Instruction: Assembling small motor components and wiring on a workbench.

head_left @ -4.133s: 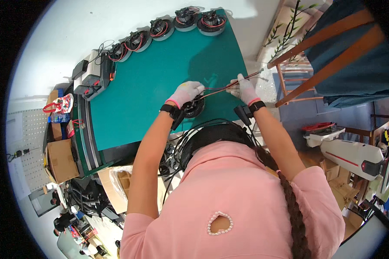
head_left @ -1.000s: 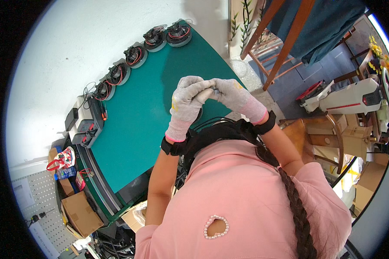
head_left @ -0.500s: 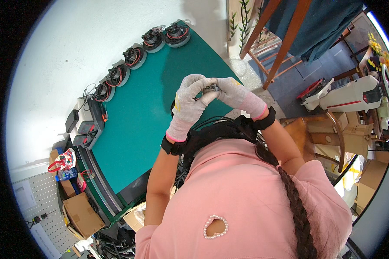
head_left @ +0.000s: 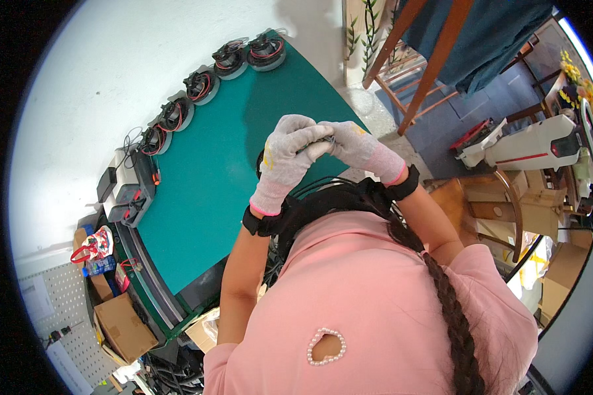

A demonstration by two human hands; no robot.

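My left hand [head_left: 284, 158] and my right hand [head_left: 360, 146] meet above the near right part of the green mat [head_left: 204, 191]. Both wear grey-white knit gloves with pink cuff edges. Their fingertips are closed together around a small grey piece [head_left: 323, 139], mostly hidden by the gloves, so I cannot make out its kind. Along the mat's far left edge stands a row of several round black units with red and black wires, among them one motor-like unit [head_left: 266, 51] at the far end.
A grey and black device [head_left: 130, 187] stands at the mat's left edge. An open cardboard box [head_left: 125, 327] sits at the lower left. To the right are a wooden chair [head_left: 507, 204], a wooden rack [head_left: 412, 72] with dark cloth, and a white machine [head_left: 530, 146].
The fingers of both hands have shifted slightly and now cover more of the small grey piece. The view has moved a little.
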